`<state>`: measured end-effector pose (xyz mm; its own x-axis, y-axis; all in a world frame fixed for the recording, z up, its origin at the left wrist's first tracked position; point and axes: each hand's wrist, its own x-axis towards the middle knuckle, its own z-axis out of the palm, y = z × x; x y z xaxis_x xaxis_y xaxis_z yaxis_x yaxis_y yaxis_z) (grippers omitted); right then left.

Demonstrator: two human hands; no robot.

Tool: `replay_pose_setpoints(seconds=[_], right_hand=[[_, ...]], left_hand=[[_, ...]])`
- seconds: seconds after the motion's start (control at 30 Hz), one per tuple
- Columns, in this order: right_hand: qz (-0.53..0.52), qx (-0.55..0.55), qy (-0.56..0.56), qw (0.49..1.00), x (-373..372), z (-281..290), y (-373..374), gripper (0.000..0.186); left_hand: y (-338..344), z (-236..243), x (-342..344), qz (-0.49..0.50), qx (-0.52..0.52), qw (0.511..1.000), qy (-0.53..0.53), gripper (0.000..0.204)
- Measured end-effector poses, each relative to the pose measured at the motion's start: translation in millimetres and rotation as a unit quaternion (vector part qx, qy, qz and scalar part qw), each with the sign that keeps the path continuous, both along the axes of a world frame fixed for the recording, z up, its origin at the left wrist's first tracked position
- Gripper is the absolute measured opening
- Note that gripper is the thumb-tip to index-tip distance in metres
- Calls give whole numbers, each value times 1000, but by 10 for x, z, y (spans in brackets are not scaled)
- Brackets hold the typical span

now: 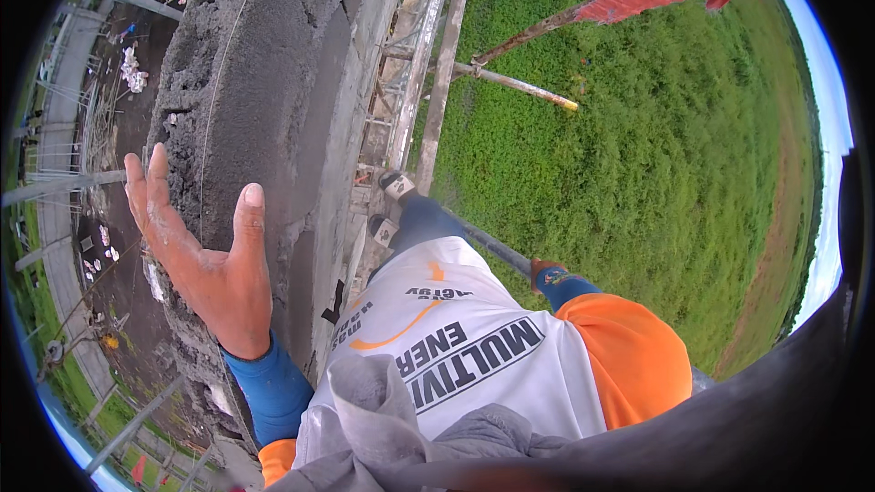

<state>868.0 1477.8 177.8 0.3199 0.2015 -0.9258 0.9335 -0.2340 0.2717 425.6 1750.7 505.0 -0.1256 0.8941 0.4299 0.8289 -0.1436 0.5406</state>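
Above rough mortar ledge [255,109] | left fingers [158,184] spread | right fingers [540,267] clasping pipe [501,251] | grass [638,173] below

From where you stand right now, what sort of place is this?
Most likely a construction site, up on a scaffold: a wall bears rough grey mortar or concrete, scaffold poles stick out beside it, and a green field lies below.

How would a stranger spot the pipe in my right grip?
Start at the green field right of the wall. Along its lower left edge, a grey pipe slants from your legs to your right grip. No other pipe is held.
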Motion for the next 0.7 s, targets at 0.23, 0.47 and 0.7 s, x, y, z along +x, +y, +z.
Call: replay_pose_setpoints(seconds=[0.23, 0.47, 0.7], right_hand=[[-1, 16, 13, 1000, 60, -177, -12, 64], [-27, 20, 16, 999, 58, -333, 29, 65], [-41, 17, 1, 999, 65, -239, 16, 66]], left_hand=[[-51, -6, -46, -6, 17, 999, -51, 73], [-82, 69, -88, 14, -36, 998, -56, 73], [-19, 96, -106, 18, -53, 997, -49, 75]])
